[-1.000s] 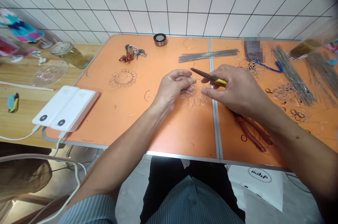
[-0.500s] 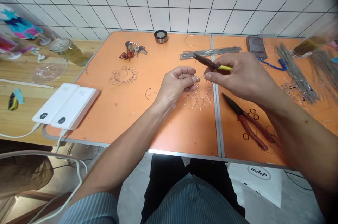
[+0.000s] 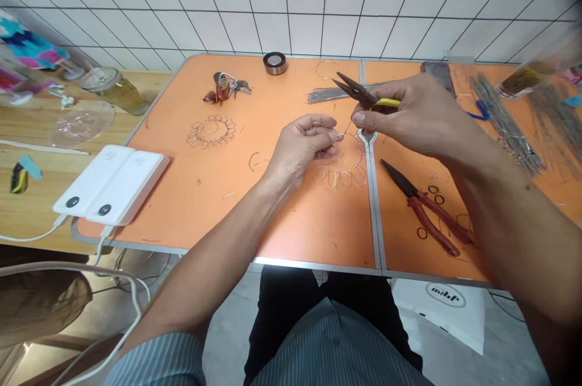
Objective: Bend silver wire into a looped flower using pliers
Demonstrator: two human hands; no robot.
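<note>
A thin wire ring with petal-like loops [image 3: 340, 178] hangs from the fingers of my left hand [image 3: 302, 146], which pinches it at its upper left edge. My right hand [image 3: 404, 116] holds small pliers with yellow handles [image 3: 359, 93], their dark jaws parted and pointing up to the left. The thumb and a finger of that hand also pinch a wire end beside the ring. A second looped wire ring [image 3: 211, 131] lies flat on the orange table [image 3: 313, 234], left of my hands.
Red-handled pliers [image 3: 431, 210] lie below my right forearm, near small dark rings. Behind are a wire bundle [image 3: 330, 94], a tape roll [image 3: 274, 63] and keys [image 3: 227, 88]. More wires [image 3: 509, 125] lie at right, white power banks [image 3: 111, 185] at left.
The yellow-handled pliers' jaws have opened and tilted up a little. My right hand has shifted slightly up, and the wire ring has turned in my left fingers.
</note>
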